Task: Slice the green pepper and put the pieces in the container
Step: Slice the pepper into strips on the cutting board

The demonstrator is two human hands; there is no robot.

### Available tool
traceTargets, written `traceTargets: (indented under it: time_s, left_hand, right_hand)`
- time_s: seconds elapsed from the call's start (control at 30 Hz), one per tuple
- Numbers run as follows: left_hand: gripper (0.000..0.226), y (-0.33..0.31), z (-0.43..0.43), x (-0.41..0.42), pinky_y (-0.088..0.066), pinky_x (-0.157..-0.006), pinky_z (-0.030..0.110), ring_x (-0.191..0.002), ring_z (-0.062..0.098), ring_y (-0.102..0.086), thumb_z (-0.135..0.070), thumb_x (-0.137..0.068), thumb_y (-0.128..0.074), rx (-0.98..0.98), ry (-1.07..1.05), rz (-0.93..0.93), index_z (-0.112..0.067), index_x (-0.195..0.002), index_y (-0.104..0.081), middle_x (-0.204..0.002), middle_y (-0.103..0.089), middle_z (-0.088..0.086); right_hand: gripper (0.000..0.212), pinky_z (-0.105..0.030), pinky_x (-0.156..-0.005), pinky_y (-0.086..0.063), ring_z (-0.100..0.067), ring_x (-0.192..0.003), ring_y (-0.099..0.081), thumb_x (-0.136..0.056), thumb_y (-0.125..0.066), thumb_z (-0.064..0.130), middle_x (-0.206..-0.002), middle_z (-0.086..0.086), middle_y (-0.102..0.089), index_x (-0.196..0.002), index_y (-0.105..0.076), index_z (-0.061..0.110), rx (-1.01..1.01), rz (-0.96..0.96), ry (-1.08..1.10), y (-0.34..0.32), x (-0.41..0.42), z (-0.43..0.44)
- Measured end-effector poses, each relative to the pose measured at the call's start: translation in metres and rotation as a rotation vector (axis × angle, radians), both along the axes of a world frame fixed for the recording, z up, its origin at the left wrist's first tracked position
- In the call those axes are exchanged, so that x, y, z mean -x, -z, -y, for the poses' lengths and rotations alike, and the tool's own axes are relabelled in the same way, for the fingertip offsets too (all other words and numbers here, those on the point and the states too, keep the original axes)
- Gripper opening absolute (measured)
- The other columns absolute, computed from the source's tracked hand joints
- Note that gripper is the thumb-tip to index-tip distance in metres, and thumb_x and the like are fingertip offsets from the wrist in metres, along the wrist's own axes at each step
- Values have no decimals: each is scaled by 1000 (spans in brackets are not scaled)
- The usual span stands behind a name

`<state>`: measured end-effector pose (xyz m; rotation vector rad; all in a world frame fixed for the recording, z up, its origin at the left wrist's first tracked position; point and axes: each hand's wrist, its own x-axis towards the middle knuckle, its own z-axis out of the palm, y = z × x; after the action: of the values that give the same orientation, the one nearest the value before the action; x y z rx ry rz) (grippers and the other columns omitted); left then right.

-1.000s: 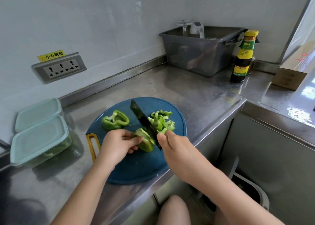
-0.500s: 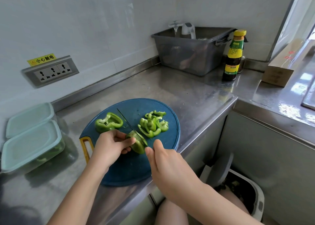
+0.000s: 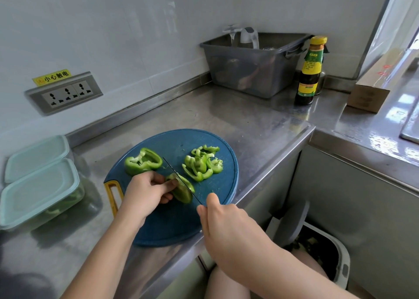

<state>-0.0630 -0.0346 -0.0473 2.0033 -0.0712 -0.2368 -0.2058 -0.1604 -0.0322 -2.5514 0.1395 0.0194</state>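
Note:
On the round blue cutting board (image 3: 174, 221) my left hand (image 3: 145, 192) holds a green pepper piece (image 3: 182, 191) with curled fingers. My right hand (image 3: 224, 226) grips the handle of a dark knife (image 3: 179, 178), whose blade rests edge-down on that piece at its right end. A pile of pepper slices (image 3: 201, 163) lies to the right of the blade. Another large pepper piece (image 3: 142, 161) lies at the board's back left. Two lidded clear containers (image 3: 39, 190) stand at the left; the nearer one shows green pieces inside.
A grey plastic tub (image 3: 251, 65) and a dark sauce bottle (image 3: 309, 72) stand at the back of the steel counter. A cardboard box (image 3: 371, 87) lies at the right. An open waste bin (image 3: 317, 248) sits on the floor below the counter edge. A wall socket (image 3: 64, 92) is at the left.
The knife blade has come down from a raised tilt onto the held pepper piece. The view has shifted slightly, and the slice pile now lies clear of the blade.

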Motion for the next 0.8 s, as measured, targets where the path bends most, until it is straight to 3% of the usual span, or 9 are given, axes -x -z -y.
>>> traceTargets:
  time_s: [0.1, 0.27, 0.37, 0.5, 0.53, 0.6, 0.7, 0.8]
  left_hand:
    - [18, -2, 0, -2, -47, -53, 25, -57, 19, -57, -10, -80, -72, -27, 29, -18, 0, -84, -58, -66, -62, 13]
    - [17, -12, 0, -11, -43, -40, 15, -44, 9, -52, -8, -78, -73, -87, 111, -114, 0, -80, -59, -57, -58, 7]
    - [17, -13, -1, -13, -44, -46, 19, -47, 12, -53, -9, -77, -74, -107, 155, -110, -2, -76, -58, -53, -59, 5]
    - [16, -9, -6, -8, -48, -56, 26, -55, 16, -57, -6, -76, -73, -63, 196, -57, -6, -73, -57, -55, -63, 3]
    - [15, -9, -8, -6, -48, -56, 26, -56, 16, -58, -5, -76, -73, -54, 208, -49, -6, -72, -58, -56, -64, 3]
    - [12, -9, -11, -4, -49, -55, 23, -57, 14, -60, -6, -75, -74, -20, 230, -46, -7, -74, -62, -58, -65, 3]
    - [6, -8, -14, -2, -51, -53, 17, -56, 8, -62, -4, -77, -72, 49, 223, -44, -5, -81, -68, -62, -68, 3]
    - [6, -7, -12, -2, -50, -50, 14, -53, 5, -62, -3, -78, -71, 47, 202, -28, -7, -82, -68, -60, -68, 1]
  right_hand:
    - [38, -29, -46, -23, -18, -52, -31, -101, -20, 40, -65, -2, -35, -68, -18, 23, -47, -23, -19, -2, -3, 3]
    - [37, -28, -46, -23, -20, -52, -33, -102, -24, 37, -64, -4, -38, -68, -22, 21, -119, -8, -23, 3, -19, 9]
    - [36, -31, -49, -28, -22, -57, -36, -102, -26, 28, -69, -5, -37, -68, -24, 18, -107, -78, -21, -2, -37, 5]
    - [18, -35, -67, -37, -32, -89, -52, -100, -31, 14, -100, -16, -51, -84, -39, 10, -115, -133, 9, -20, -62, -7]
    - [18, -36, -70, -37, -34, -98, -54, -99, -32, 14, -100, -16, -53, -86, -42, 9, -108, -122, 1, -24, -66, -7]
    - [30, -35, -72, -39, -35, -101, -56, -100, -31, 12, -77, -7, -45, -71, -36, 11, -72, -107, -13, -30, -74, -7]
    - [24, -39, -66, -52, -37, -81, -62, -100, -28, 7, -69, -9, -37, -78, -37, 9, -137, -213, 43, -29, -80, 6]
    - [29, -32, -48, -47, -26, -50, -49, -101, -26, 23, -69, -12, -43, -80, -41, 11, -357, -180, 149, -24, -66, 26]
